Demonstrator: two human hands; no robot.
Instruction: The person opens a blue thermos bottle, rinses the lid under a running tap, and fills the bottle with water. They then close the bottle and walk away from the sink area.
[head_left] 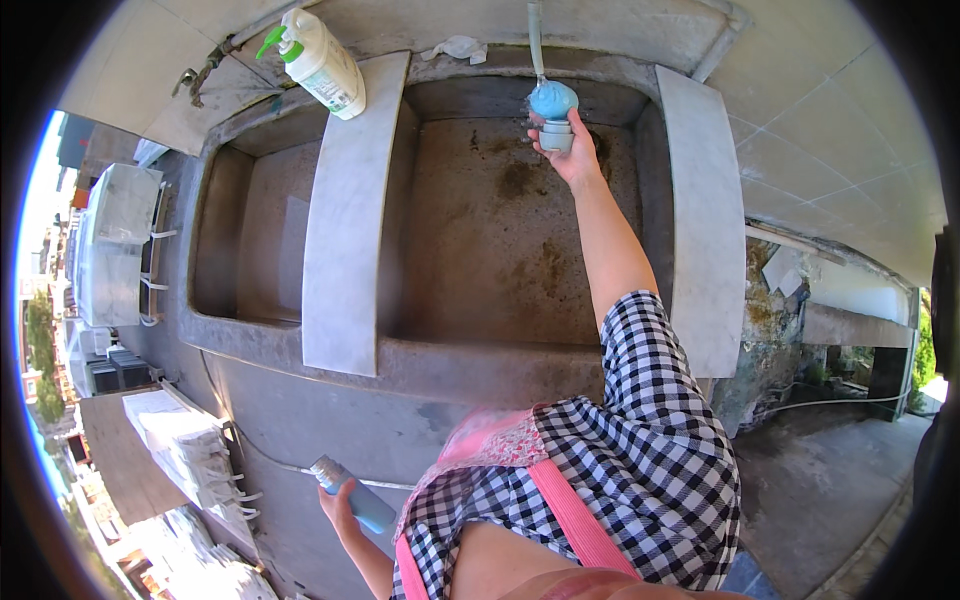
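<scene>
My right hand [568,152], at the far side of the large stone basin [480,230], is closed round a light grey cup-shaped piece, seemingly a bottle lid [556,137]. Directly above it is a rounded light blue piece [553,99], right under the end of a pale hose tap [536,45]. Water splashes around it. Whether the blue and grey pieces are joined, I cannot tell. Low on the left, outside the basin, my left hand [338,505] grips a light blue bottle [368,508] with a clear, see-through upper end. The bottle is tilted.
A white pump bottle with a green top [325,68] stands on the marble slab [345,240] between the two basins. Another slab [708,220] lies along the right side. A smaller basin [265,225] is on the left. A metal tap [200,80] juts from the wall.
</scene>
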